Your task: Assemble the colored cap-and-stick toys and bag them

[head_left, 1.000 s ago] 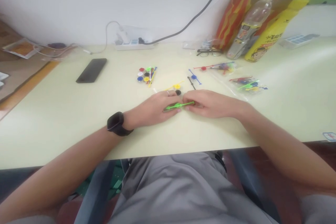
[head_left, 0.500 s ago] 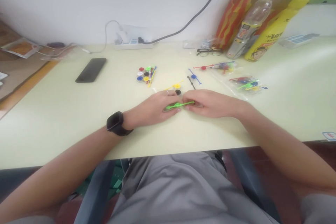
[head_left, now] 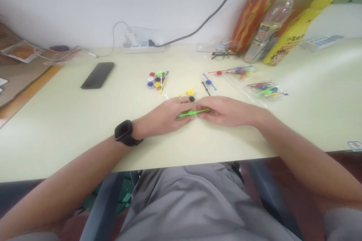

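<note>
A green plastic arrow spinner spans the small gap between my hands, just above the table. My left hand, with a ring and a black watch on its wrist, pinches the spinner's left part. The fingers of my right hand are closed round its right end. Beyond my fingertips lie a yellow arrow spinner, a round black piece, a black arrow and a blue arrow spinner. My fingers hide part of the green spinner's middle.
Coloured round pieces with arrows form a group left of centre. At the right are clear bags of spinner parts, and behind them glasses and bottles. A phone lies left; a power strip stands by the wall.
</note>
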Motion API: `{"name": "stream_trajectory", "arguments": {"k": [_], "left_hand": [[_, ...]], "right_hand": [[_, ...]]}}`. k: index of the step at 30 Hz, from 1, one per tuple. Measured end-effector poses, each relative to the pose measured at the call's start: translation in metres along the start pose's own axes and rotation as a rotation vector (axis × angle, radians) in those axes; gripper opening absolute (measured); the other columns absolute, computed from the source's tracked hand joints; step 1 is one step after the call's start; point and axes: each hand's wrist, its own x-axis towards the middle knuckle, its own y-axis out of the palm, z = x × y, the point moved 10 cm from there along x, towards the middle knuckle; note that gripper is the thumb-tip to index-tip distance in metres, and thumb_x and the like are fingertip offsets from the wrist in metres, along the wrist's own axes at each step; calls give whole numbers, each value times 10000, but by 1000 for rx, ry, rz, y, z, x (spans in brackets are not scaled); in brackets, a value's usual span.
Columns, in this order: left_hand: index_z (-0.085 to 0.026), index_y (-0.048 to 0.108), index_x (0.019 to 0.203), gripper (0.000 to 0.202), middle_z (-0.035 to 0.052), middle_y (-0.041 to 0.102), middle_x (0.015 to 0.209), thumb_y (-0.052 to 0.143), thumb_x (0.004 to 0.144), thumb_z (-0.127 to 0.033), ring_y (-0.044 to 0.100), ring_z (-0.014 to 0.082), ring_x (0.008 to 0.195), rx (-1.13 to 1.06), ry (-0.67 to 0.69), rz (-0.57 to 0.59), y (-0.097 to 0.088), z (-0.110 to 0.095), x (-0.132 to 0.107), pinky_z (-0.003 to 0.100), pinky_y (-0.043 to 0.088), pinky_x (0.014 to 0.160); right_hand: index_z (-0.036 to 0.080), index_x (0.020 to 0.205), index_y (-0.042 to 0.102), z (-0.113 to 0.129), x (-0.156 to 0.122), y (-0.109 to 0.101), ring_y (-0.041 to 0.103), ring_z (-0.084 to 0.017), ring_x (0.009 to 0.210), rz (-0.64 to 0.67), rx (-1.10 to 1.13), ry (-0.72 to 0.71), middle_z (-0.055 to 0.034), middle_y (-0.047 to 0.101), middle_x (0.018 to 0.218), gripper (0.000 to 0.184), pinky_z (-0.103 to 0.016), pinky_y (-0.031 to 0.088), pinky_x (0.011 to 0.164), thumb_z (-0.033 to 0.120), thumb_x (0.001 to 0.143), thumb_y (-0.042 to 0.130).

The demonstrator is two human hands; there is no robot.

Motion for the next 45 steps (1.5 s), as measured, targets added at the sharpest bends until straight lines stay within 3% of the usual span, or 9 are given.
{"name": "stream_trajectory", "arguments": {"k": [20, 30, 45], "left_hand": [[-254, 676, 1310, 290, 95, 666, 1153, 558, 1047, -275, 646, 251, 1035, -11, -4, -2, 0, 0, 1, 351, 509, 921], [-269, 664, 1324, 306, 96, 653, 1169, 528, 1052, -241, 636, 253, 1043, 25, 8, 21, 1, -4, 2, 354, 505, 930], [-239, 714, 1236, 247, 96, 700, 1130, 563, 1040, -249, 672, 246, 1017, 20, 29, -65, -1, 1, -2, 350, 526, 904]], "right_hand": [[212, 986, 606, -1, -1, -1, 609, -224, 854, -9, 16, 13, -65, 683, 977, 71, -315, 399, 747, 251, 962, 551], [218, 980, 573, -6, -2, -4, 595, -223, 843, -14, -77, 44, -60, 677, 964, 41, -311, 372, 730, 223, 957, 538], [189, 933, 697, 7, 6, -7, 590, -181, 751, -138, -14, -115, -41, 703, 855, 179, -292, 367, 703, 264, 1013, 556]]}}
